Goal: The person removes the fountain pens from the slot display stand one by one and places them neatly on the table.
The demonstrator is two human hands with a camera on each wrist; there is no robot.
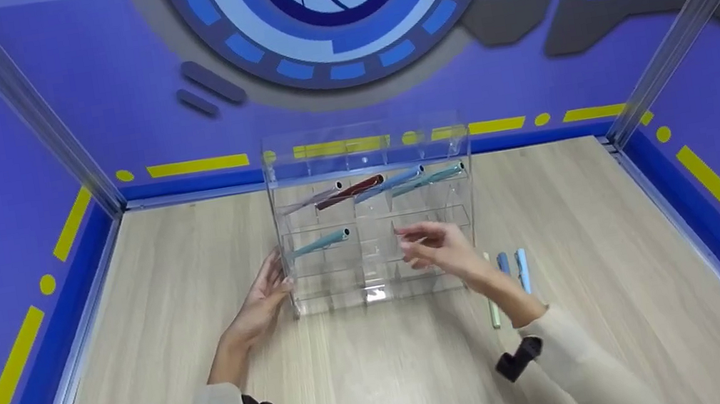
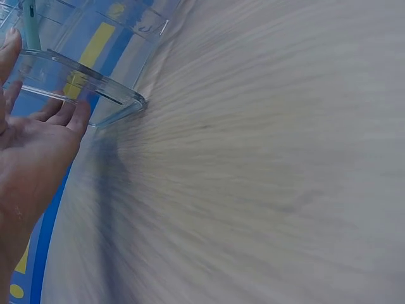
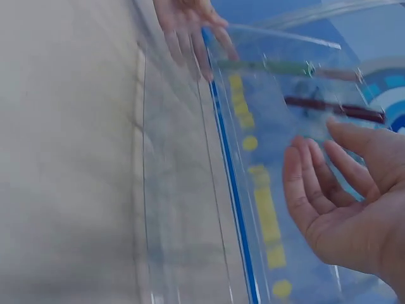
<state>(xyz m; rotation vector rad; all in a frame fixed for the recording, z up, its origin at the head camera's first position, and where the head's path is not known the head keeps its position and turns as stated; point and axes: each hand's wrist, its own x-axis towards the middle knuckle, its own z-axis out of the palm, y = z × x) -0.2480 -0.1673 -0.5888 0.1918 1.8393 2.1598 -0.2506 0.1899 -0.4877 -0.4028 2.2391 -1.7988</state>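
A clear acrylic rack (image 1: pixel 385 293) with several compartments stands upright in the head view. My left hand (image 1: pixel 261 304) holds its left side, thumb at the front edge and fingers along the outside; the left wrist view shows this hand (image 2: pixel 38 152) too. In the upper row lie a greyish pen (image 1: pixel 313 199), a dark red pen (image 1: pixel 351 192), a blue pen (image 1: pixel 390 184) and a green pen (image 1: pixel 428 179). A teal pen (image 1: pixel 321 243) lies in the row below, at the left. Before that row, right of the teal pen, is my right hand (image 1: pixel 438 247), fingers loosely bent around nothing visible.
On the table right of the rack lie a pale green pen (image 1: pixel 494 311), a dark blue pen (image 1: pixel 503 262) and a light blue pen (image 1: pixel 523 270), partly behind my right forearm. Blue printed walls (image 1: pixel 345 107) and metal posts (image 1: pixel 39 115) bound the wooden table (image 1: pixel 375 387).
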